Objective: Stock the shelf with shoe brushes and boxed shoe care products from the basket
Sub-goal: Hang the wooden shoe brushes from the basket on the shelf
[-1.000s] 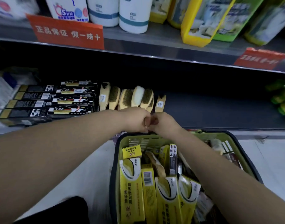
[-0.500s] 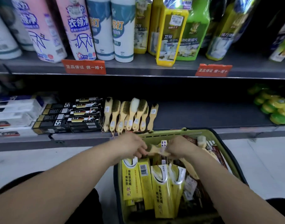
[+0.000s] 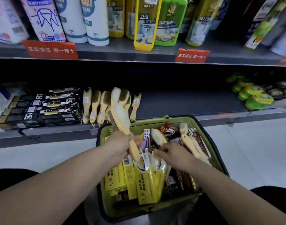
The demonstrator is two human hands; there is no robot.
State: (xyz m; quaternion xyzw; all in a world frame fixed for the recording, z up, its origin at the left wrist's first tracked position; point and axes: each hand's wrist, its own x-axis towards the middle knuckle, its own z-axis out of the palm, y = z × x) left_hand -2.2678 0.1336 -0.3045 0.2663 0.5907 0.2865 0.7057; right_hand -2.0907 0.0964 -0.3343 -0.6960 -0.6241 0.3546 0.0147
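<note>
A green basket (image 3: 155, 121) stands on the floor below the lower shelf (image 3: 179, 101). It holds yellow boxes (image 3: 145, 181), brown boxes (image 3: 169, 131) and a loose brush (image 3: 189, 143). My left hand (image 3: 119, 146) grips the handle of a white-bristled wooden shoe brush (image 3: 121, 114), raised over the basket's far left corner. My right hand (image 3: 173, 154) is inside the basket, fingers closed at the handle end of a second white-bristled brush (image 3: 156, 137). A row of wooden brushes (image 3: 95, 104) lies on the shelf beside stacked black boxes (image 3: 58, 108).
Green round tins (image 3: 252, 96) sit at the lower shelf's right end. The upper shelf carries tall cleaner bottles (image 3: 143, 23) and red tags (image 3: 49, 49) on its edge. White floor lies right of the basket. White packs are at the far left.
Both hands came back from the shelf edge to the basket. They shared one brush half a second ago; now the left hand lifts it alone and the right holds another.
</note>
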